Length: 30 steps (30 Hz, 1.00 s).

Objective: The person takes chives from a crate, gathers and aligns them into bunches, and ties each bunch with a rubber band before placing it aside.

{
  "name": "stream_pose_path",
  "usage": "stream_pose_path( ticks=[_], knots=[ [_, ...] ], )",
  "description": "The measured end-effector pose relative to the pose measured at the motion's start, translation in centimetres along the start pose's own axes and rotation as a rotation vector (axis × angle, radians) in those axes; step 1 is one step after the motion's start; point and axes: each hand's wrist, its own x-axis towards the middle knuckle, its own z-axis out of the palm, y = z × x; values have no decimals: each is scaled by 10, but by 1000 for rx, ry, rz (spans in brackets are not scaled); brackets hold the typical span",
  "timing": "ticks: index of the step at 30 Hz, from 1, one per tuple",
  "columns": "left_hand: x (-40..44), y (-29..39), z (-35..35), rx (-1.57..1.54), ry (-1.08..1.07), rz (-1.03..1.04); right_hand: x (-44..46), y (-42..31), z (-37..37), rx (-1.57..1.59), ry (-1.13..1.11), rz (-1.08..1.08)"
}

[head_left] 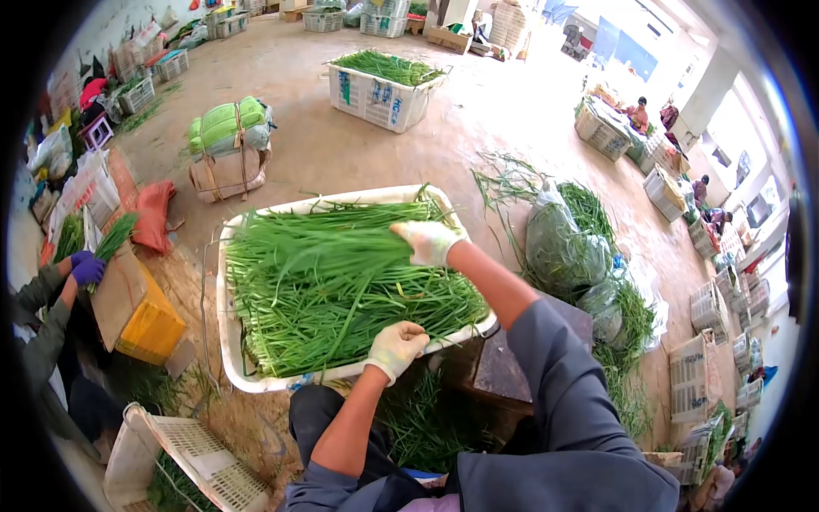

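Note:
In front of me stands a white plastic crate (223,320) filled with long, thin green chives (299,316). My right hand (429,243), in a pale glove, is closed around one end of a bunch of chives (345,247) over the crate's far half. The bunch stretches leftward and looks blurred. My left hand (397,350), gloved too, is over the near rim with thumb and fingertips pinched together. Whatever lies between those fingertips, if anything, is too small to make out.
Plastic bags (563,243) stuffed with greens stand to the right. A co-worker's purple-gloved hands (87,269) hold chives by a cardboard box (141,299) at left. Beyond are a strapped bundle (230,149) and another full crate (380,102). A tipped crate (200,448) lies near left.

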Motion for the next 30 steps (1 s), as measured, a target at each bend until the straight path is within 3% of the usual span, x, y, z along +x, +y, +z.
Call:
stream_pose_path(
  ticks=[4, 8, 12, 13, 18, 20, 24, 26, 28, 30],
  knots=[
    [9, -11, 0, 225, -19, 94, 0, -8, 55, -223, 13, 28],
    [1, 4, -1, 291, 27, 60, 6, 1, 62, -127, -33, 114],
    [7, 2, -1, 328, 39, 39, 8, 2, 71, -175, 16, 104],
    [7, 3, -2, 327, 41, 39, 3, 0, 73, -238, 125, 65],
    [14, 0, -6, 5, 169, 117, 7, -5, 65, -197, 143, 75],
    [13, 13, -7, -299, 228, 81, 15, -7, 53, -191, 43, 78],
    [23, 10, -14, -807, 271, 0, -10, -52, -4, -84, -43, 157],
    [35, -10, -17, -976, 187, 29, -30, -72, -1, -60, -76, 165],
    [31, -1, -8, -1066, 293, 132, -54, -101, 6, 9, -158, 182],
    [24, 4, -8, -1187, 313, -24, -70, -127, 35, 12, -165, 179]
  ],
)
